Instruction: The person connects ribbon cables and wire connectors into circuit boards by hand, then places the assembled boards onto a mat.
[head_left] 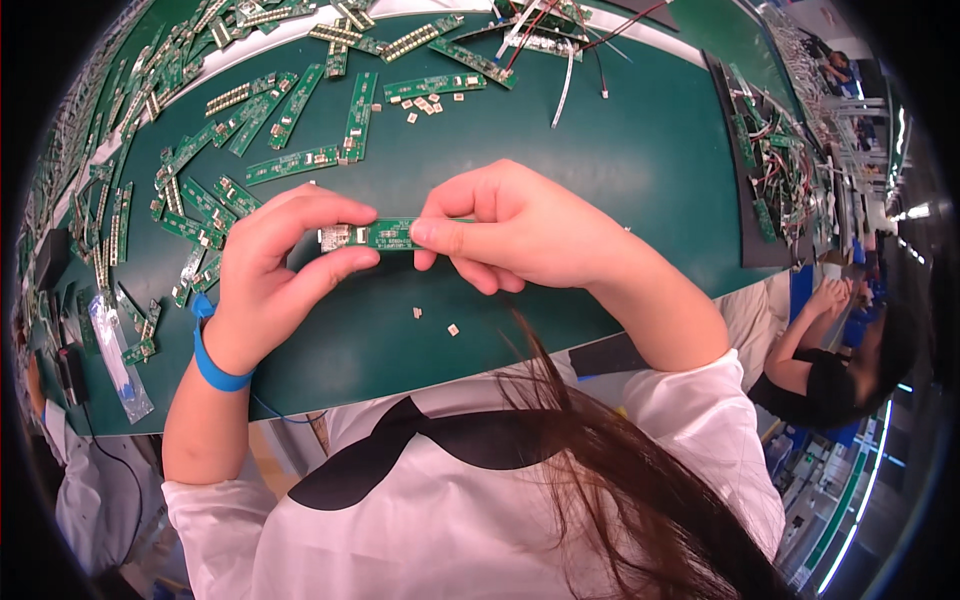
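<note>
Between my two hands is a narrow green circuit board [392,233], held level above the green tabletop. My right hand [510,225] pinches its right part between thumb and fingers, which cover that end. At the board's left end sits a metallic connector [333,237]. My left hand [285,240], with a blue band on its wrist, curves around that end with thumb and fingertips at the board's edges. Below the board lie two tiny pale connectors [453,330]. Beyond it, a small group of similar pale connectors [428,104] lies beside other boards.
Many loose green boards [292,162] spread over the far and left table. Wired boards [545,40] lie at the back, more on a black mat [735,160] at right. A clear plastic bag [120,360] lies at left. Other people [815,340] sit at both sides.
</note>
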Motion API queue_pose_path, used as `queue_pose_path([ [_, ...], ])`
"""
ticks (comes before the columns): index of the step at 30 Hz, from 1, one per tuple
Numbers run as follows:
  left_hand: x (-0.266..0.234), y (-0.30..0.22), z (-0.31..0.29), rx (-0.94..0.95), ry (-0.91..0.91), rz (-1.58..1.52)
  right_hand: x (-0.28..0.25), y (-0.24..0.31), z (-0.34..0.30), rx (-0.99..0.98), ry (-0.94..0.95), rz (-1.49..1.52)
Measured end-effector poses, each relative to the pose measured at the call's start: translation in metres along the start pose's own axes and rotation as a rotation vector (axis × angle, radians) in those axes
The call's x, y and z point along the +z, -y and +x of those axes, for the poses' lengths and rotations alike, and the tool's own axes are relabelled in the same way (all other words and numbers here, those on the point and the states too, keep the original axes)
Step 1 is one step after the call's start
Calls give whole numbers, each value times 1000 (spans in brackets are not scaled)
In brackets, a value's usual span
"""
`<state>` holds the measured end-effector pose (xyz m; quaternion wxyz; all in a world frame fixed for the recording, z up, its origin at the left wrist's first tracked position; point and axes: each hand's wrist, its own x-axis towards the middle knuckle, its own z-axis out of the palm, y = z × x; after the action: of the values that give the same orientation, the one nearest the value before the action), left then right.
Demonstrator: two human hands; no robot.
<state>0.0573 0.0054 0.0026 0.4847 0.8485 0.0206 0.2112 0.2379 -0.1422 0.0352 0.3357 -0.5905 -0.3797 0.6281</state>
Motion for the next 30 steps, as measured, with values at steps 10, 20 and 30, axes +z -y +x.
queue_pose_path([
  [10,-22,29,-4,-175,-469,-372,-7,-65,-33,-860,-210,-1360],
  [20,-15,41,-10,-128,-488,-233,-16,-52,33,-916,-498,-1546],
  [30,-11,37,-21,-100,-523,-139,9,-143,-109,127,-991,-1367],
])
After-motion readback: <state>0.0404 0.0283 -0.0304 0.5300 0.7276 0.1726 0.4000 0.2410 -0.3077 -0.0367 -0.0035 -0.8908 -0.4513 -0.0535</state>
